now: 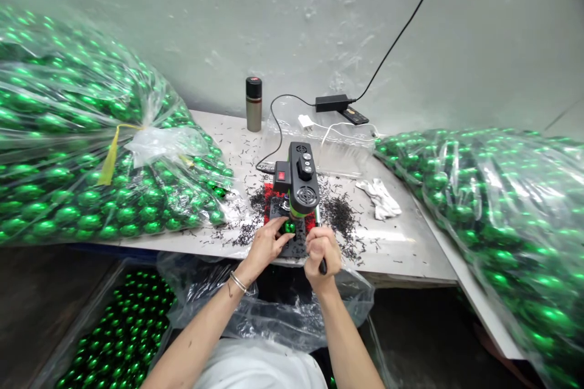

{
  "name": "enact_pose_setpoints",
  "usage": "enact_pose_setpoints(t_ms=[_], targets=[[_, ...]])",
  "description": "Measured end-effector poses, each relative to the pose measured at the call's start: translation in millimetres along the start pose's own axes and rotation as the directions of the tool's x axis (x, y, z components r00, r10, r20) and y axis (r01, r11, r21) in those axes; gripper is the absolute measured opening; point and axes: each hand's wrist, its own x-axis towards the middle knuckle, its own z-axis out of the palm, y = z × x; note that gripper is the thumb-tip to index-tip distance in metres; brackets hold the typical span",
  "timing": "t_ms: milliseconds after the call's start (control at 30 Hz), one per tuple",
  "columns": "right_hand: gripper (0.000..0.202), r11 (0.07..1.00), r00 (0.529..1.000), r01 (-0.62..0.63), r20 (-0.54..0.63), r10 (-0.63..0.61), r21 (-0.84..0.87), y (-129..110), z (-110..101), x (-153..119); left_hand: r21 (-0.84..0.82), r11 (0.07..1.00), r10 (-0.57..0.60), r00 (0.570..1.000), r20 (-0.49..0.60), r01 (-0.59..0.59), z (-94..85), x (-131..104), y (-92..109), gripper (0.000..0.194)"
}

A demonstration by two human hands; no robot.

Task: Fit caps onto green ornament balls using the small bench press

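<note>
A small black bench drill press (pixel 305 179) stands on the white table, over a red and black base. Under its head sits a shiny green ball (pixel 289 228). My left hand (pixel 267 243) pinches this ball between thumb and fingers from the left side. On the right of the machine, my right hand (pixel 323 252) is wrapped round a black lever handle (pixel 323 266), whose end sticks out below the fist. Whether the drill tip touches the ball is hidden by the machine head.
Large clear bags of green balls lie left (pixel 104 194) and right (pixel 493 206). Black shavings (pixel 340 213) surround the machine. Behind are a bottle (pixel 254 106), a power adapter (pixel 332 103), cables and a phone (pixel 354 115). White gloves (pixel 379 197) lie right; an open bag of balls (pixel 123 328) is below.
</note>
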Motion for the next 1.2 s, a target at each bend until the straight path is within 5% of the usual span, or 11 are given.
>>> enact_pose_setpoints(t_ms=[633, 800, 933, 1033, 1200], targets=[[0.03, 0.998, 0.999, 0.031, -0.03, -0.032, -0.046, 26.8, 10.7, -36.5, -0.042, 0.998, -0.047, 0.999, -0.001, 0.047, 2.6, -3.0, 0.2, 0.032], [0.033, 0.999, 0.997, 0.033, -0.069, -0.035, -0.023, 13.6, 10.0, -18.1, -0.066, 0.996, -0.056, 0.998, -0.021, 0.054, 2.7, 1.7, 0.0, 0.032], [0.033, 0.982, 0.979, -0.183, -0.086, 0.187, 0.049, -9.9, 3.2, 16.7, -0.139, 0.986, -0.093, 0.995, -0.039, 0.087, 3.2, -0.9, 0.0, 0.032], [0.033, 0.952, 0.955, -0.292, -0.028, 0.296, 0.093, -24.0, -1.9, 37.4, -0.171, 0.984, -0.067, 0.997, -0.046, 0.058, 0.2, -21.5, 1.9, 0.036], [0.033, 0.962, 0.962, -0.257, -0.068, 0.263, 0.095, -24.5, -0.2, 33.6, 0.029, 0.999, 0.031, 0.998, -0.062, -0.029, -23.7, -54.8, 0.3, 0.056]])
